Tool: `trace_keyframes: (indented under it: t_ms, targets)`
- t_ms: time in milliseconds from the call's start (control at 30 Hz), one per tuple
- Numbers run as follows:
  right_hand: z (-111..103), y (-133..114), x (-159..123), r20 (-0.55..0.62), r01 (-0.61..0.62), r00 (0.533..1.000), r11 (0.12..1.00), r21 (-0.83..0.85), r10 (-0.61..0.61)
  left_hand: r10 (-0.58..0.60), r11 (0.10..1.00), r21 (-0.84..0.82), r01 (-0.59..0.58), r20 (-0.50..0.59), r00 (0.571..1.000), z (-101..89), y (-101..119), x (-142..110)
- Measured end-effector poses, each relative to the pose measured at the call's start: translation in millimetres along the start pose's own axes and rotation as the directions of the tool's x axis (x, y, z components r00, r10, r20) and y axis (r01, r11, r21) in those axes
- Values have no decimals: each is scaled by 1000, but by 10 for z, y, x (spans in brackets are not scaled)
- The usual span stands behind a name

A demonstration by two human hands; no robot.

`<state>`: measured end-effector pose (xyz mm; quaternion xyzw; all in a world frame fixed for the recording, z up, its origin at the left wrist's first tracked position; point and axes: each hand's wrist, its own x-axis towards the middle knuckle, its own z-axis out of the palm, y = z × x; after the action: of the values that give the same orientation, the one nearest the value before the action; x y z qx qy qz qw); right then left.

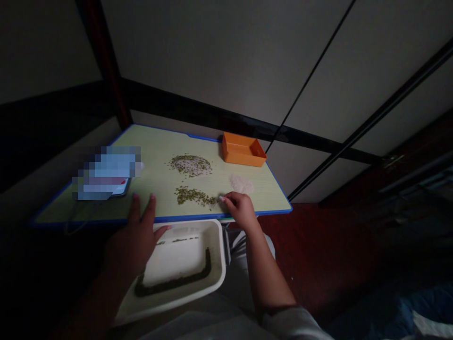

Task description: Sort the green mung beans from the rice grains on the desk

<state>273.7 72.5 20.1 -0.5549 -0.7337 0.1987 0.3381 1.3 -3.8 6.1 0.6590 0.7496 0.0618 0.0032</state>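
Note:
My left hand (pixel 136 236) lies with fingers spread over the front edge of a small pale table with a blue rim (pixel 272 182), its thumb on the rim of a white rectangular tub (pixel 215 250) on my lap. Green beans line the tub's lower inside edge. My right hand (pixel 239 205) rests on the table with fingers curled, its fingertips at the right end of a small pile of green beans (pixel 193 194). Farther back lies a mixed pile of green beans and white grains (pixel 191 165). A patch of white grains (pixel 241 183) sits just behind my right hand.
An orange rectangular box (pixel 243 150) stands at the table's far right corner. A blurred flat object (pixel 106 172) lies on the table's left part. Grey wall panels with dark rails rise behind. Dark red floor shows to the right.

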Motion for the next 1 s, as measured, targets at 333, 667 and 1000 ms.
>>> trace_keyframes:
  t_ms: [333, 667, 1000]
  targets:
    - [12, -27, 3, 41, 49, 998, 996, 72, -52, -15, 1000, -23, 16, 13, 1000, -76, 30, -20]
    - [67, -152, -19, 84, 84, 993, 995, 46, -87, -8, 998, -63, 8, 1, 1000, -41, 13, -15]
    - [4, -162, -346, -23, 21, 1000, 969, 248, -15, -28, 999, -23, 29, 19, 999, -79, 45, -27]
